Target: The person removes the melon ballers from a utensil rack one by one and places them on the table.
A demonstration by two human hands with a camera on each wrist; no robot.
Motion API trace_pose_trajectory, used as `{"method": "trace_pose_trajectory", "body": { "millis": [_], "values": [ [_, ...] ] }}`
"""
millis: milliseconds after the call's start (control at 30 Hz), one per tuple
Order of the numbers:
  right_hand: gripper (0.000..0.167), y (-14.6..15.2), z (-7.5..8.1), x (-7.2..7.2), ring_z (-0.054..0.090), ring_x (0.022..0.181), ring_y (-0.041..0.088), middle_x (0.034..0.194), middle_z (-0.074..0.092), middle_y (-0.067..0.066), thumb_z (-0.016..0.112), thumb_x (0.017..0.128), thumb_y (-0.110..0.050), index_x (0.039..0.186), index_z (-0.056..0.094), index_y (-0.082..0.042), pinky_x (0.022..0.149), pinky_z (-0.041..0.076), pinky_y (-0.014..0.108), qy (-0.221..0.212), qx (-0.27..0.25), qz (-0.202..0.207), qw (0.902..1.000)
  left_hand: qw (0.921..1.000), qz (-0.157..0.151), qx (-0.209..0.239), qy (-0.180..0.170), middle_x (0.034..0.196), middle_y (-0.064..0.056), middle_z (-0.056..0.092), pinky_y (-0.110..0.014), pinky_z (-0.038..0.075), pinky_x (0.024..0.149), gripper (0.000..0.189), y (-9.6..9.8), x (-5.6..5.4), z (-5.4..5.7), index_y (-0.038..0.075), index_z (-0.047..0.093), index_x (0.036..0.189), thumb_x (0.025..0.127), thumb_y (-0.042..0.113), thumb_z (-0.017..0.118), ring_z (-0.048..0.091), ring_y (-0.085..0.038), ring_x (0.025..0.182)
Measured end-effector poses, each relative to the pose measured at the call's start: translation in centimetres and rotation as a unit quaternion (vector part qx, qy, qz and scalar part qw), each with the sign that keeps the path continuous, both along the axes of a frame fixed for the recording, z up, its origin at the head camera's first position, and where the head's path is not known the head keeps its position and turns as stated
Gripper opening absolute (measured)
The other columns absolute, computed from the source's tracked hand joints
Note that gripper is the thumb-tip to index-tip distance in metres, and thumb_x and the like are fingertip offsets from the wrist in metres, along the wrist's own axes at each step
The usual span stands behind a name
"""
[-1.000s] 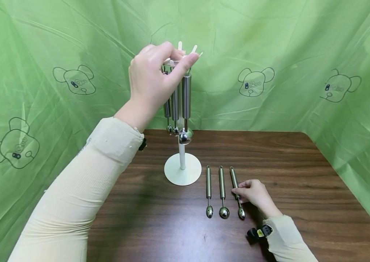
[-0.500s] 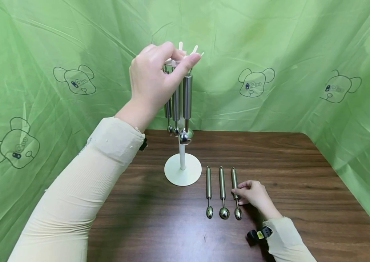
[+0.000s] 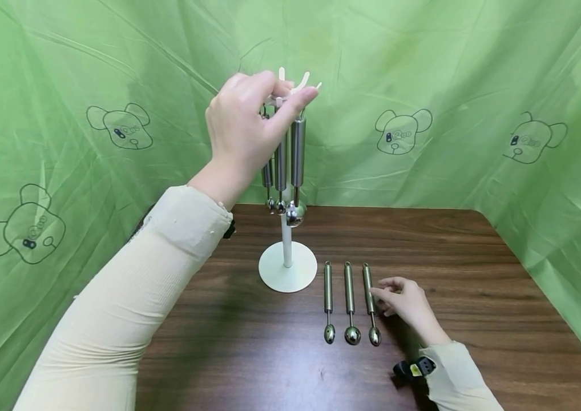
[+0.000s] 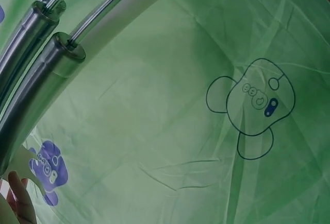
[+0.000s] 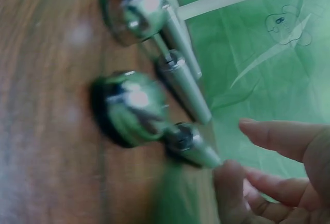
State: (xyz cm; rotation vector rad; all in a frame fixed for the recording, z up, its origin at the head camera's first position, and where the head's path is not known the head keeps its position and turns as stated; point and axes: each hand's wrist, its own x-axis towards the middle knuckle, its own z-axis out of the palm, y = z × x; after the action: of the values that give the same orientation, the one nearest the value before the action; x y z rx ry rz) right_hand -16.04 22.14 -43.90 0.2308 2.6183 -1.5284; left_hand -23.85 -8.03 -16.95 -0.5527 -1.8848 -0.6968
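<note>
At the top of a white stand (image 3: 287, 279), my left hand (image 3: 239, 111) pinches the hooked rack between thumb and fingers. Several steel melon ballers (image 3: 298, 151) hang from its hooks, bowls downward; my hand hides part of the hooks. The left wrist view catches two hanging handles (image 4: 38, 85) close up. Three more melon ballers lie side by side on the table, handles pointing away. My right hand (image 3: 407, 302) is beside the rightmost baller (image 3: 368, 288), fingers loosely bent and thumb tip near its handle. In the right wrist view that baller's domed bowl (image 5: 136, 108) shows below the hand's parted fingers.
The stand rises from a round base on a dark wooden table (image 3: 450, 245). Green cloth (image 3: 342, 51) with printed bear heads hangs behind and at both sides. The middle baller (image 3: 349, 288) and the left one (image 3: 328, 288) lie between the stand's base and my right hand.
The rightmost baller has turned from slanting to nearly parallel with the others. My right hand has let go of it and drawn slightly right. The hanging ballers have shifted slightly right.
</note>
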Motion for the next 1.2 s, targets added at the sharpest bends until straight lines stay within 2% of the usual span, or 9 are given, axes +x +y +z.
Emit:
{"method": "trace_pose_trajectory", "body": {
  "millis": [200,367,533,633,767,900,1033,1200],
  "values": [
    [0.042,-0.6,2.0,0.0,0.064,0.059,0.013,0.087,0.067,0.008,0.072,0.091,-0.016,0.121,0.062,0.01,0.058,0.058,0.03,0.068,-0.062,-0.008,0.9957,0.999,-0.028,-0.022,0.025,0.089,0.001,0.078,-0.033,0.044,0.058,0.034,-0.6,-0.2,0.0,0.011,0.075,0.087,0.092,0.043,0.066,0.063,-0.02,0.077],
    [0.035,-1.9,4.0,0.3,0.064,0.059,0.01,0.081,0.067,-0.001,0.069,0.092,-0.011,0.118,0.063,0.011,0.059,0.059,0.03,0.109,-0.105,-0.018,0.9884,0.9968,-0.056,-0.042,0.037,0.081,-0.006,0.075,-0.033,0.044,0.059,0.035,-1.0,-0.4,0.3,0.008,0.072,0.078,0.097,0.035,0.059,0.062,-0.022,0.069],
    [0.031,-3.1,6.0,0.4,0.065,0.065,0.009,0.078,0.065,-0.008,0.068,0.093,-0.01,0.116,0.064,0.01,0.065,0.06,0.031,0.143,-0.124,0.005,0.9819,0.9949,-0.09,-0.037,0.026,0.078,-0.009,0.073,-0.028,0.039,0.059,0.038,-1.3,-0.6,0.5,0.005,0.071,0.077,0.099,0.029,0.052,0.057,-0.019,0.063],
    [0.03,-3.5,6.8,0.2,0.067,0.07,0.01,0.081,0.067,-0.007,0.067,0.094,-0.01,0.116,0.064,0.009,0.069,0.061,0.033,0.165,-0.134,0.03,0.9766,0.994,-0.102,-0.034,0.02,0.083,-0.01,0.075,-0.027,0.042,0.06,0.038,-1.6,-0.6,0.6,0.003,0.073,0.08,0.1,0.025,0.048,0.064,-0.019,0.067],
    [0.027,-4.1,7.8,-0.3,0.07,0.074,0.011,0.084,0.07,-0.006,0.065,0.095,-0.009,0.116,0.064,0.009,0.071,0.06,0.032,0.204,-0.149,0.064,0.9653,0.9936,-0.104,-0.042,0.009,0.092,-0.008,0.077,-0.032,0.047,0.063,0.039,-1.8,-0.6,0.8,0.004,0.075,0.083,0.1,0.023,0.045,0.072,-0.021,0.078],
    [0.022,-4.8,9.1,-0.7,0.072,0.076,0.01,0.085,0.072,-0.005,0.064,0.095,-0.008,0.114,0.066,0.004,0.073,0.06,0.029,0.227,-0.168,0.086,0.9555,0.9931,-0.105,-0.05,-0.01,0.097,-0.006,0.078,-0.034,0.049,0.067,0.039,-2.1,-0.6,0.9,0.005,0.076,0.086,0.1,0.022,0.043,0.072,-0.022,0.085],
    [0.021,-5.6,10.6,-1.1,0.072,0.078,0.013,0.088,0.074,-0.004,0.064,0.095,-0.008,0.114,0.066,0.001,0.078,0.06,0.029,0.236,-0.173,0.101,0.951,0.9935,-0.097,-0.058,-0.015,0.099,-0.005,0.077,-0.034,0.045,0.068,0.039,-2.1,-0.5,0.9,0.006,0.076,0.089,0.099,0.023,0.042,0.068,-0.022,0.081],
    [0.025,-6.5,12.5,-1.8,0.073,0.081,0.016,0.092,0.075,-0.003,0.064,0.096,-0.011,0.117,0.066,0.003,0.081,0.059,0.029,0.244,-0.165,0.112,0.9491,0.9942,-0.085,-0.066,0.0,0.083,-0.008,0.074,-0.034,0.039,0.065,0.039,-1.9,-0.4,0.9,0.004,0.073,0.082,0.099,0.026,0.045,0.057,-0.026,0.071]
  ]
}}
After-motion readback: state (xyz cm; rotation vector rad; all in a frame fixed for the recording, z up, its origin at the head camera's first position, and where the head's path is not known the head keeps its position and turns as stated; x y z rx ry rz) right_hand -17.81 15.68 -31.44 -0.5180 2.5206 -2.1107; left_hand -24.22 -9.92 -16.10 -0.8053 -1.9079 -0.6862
